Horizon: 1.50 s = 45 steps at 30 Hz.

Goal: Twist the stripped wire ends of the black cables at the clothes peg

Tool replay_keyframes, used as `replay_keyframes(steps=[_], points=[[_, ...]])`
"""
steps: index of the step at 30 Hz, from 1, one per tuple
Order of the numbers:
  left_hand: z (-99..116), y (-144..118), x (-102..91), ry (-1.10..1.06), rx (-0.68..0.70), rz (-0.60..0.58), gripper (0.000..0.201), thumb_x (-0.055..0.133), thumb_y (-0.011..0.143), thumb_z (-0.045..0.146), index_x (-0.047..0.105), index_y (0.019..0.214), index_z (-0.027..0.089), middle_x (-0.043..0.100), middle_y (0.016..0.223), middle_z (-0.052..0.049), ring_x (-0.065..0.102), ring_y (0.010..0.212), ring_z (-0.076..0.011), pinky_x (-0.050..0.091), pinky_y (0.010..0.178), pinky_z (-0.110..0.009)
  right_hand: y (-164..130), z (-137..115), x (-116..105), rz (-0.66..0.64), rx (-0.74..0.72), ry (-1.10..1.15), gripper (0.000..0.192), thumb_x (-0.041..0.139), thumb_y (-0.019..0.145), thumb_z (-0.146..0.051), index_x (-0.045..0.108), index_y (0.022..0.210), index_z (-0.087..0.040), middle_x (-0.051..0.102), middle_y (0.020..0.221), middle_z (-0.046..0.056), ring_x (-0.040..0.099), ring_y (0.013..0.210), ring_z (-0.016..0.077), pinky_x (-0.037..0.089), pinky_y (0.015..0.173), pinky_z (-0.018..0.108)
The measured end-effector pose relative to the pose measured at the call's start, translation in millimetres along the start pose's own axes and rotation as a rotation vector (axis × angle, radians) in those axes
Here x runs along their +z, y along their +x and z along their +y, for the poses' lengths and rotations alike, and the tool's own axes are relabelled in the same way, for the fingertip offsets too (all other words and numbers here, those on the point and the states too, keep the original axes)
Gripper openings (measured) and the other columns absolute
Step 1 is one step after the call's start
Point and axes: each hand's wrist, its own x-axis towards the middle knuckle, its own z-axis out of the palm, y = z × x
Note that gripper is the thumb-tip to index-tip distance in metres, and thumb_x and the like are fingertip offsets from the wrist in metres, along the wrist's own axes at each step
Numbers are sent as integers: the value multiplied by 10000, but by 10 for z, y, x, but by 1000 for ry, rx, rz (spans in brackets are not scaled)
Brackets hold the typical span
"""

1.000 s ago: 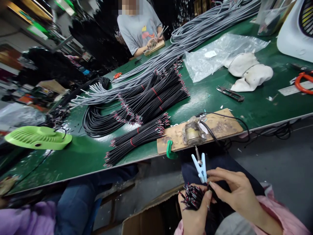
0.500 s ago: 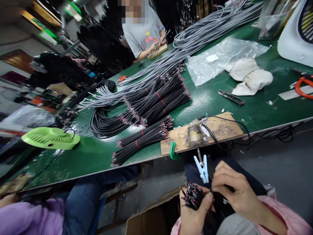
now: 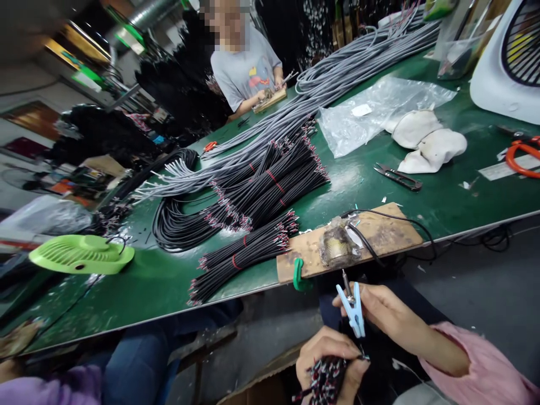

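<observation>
My left hand (image 3: 314,357) is closed around a bundle of black cables (image 3: 327,374) with stripped red and white wire ends. One cable end (image 3: 363,356) sticks out between its thumb and finger. Just above, a light-blue clothespin (image 3: 353,315) hangs at the metal tip (image 3: 346,279) that juts from under the table edge. Behind that clothespin, the bent fingers of my right hand (image 3: 379,306) are brought together around the tip. The clothespin partly covers these fingers, so what they grip cannot be made out.
A wooden board (image 3: 390,225) with a grimy cylindrical device (image 3: 337,247) is held by a green clamp (image 3: 298,274). Tied black cable bundles (image 3: 240,253), grey cables (image 3: 329,87), snips (image 3: 399,176), white gloves (image 3: 430,140) and a green fan (image 3: 82,254) lie on the table. A co-worker (image 3: 248,67) sits opposite.
My right hand has left the cable end by my left hand and moved up and left to the clothespin. My left hand has lowered with the bundle. The view has tilted slightly upward.
</observation>
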Motion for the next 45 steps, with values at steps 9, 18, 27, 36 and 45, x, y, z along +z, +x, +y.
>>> replay_keyframes(steps=[9,18,27,36,45], points=[[13,103,27,62,17,20,112,826,683,305,727,676,254,698,590,24,599,463,-119,443,498,-211,131,21,128,53,92,361,454,686,801,-566,647,715,-122,510,629,-4,440,559,99,381,533,215],[-16,61,43,62,-14,59,88,818,672,220,736,664,250,700,580,10,601,462,-131,449,495,-219,85,99,88,76,152,451,515,615,804,-655,652,711,-150,528,643,10,462,572,123,394,554,253],[-53,-68,-26,-245,-217,-116,98,754,766,327,743,707,250,728,583,-18,657,500,-161,483,512,-248,-234,219,-135,115,56,-108,237,675,865,-392,693,829,-158,632,778,34,580,748,178,453,697,301],[-237,-260,-89,120,-361,-47,253,805,651,367,629,721,198,666,675,-30,640,635,-211,495,614,-296,-346,-101,9,-173,-195,-684,203,548,933,-150,719,1020,-216,643,953,92,561,935,242,473,798,364],[-223,-337,-48,-66,-508,50,260,854,609,318,637,631,174,649,579,4,605,512,-149,496,517,-249,-428,32,32,-22,-246,-676,108,516,869,-108,567,815,-186,595,802,43,549,784,197,449,757,347]])
